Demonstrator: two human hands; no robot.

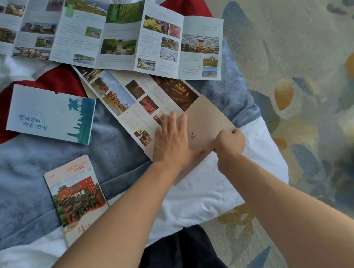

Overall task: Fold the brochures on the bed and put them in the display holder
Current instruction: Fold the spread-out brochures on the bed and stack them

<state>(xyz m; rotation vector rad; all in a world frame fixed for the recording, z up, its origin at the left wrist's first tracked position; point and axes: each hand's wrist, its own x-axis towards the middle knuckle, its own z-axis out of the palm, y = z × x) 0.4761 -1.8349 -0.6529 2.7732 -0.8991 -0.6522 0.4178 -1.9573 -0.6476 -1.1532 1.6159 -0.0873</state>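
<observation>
Folding is underway on the bed point(201, 197). The left hand point(172, 139) lies flat, fingers straight, pressing down the photo side of the tan brochure point(157, 105). The right hand point(229, 143) has its grip closed on the near-right edge of that brochure's plain tan panel, fingers curled and pinching the paper. My read: one panel is being turned over, and the next move calls for lining the edges up and running a firm crease on soft bedding, which may give under the paper.

Far behind, a long white brochure point(115, 39) lies fully unfolded. To the left, a blue brochure point(51, 114) and, nearer, a red-gate brochure point(77, 199) look already folded. No display holder shows anywhere, so nothing is filed in it yet as far as I can see.
</observation>
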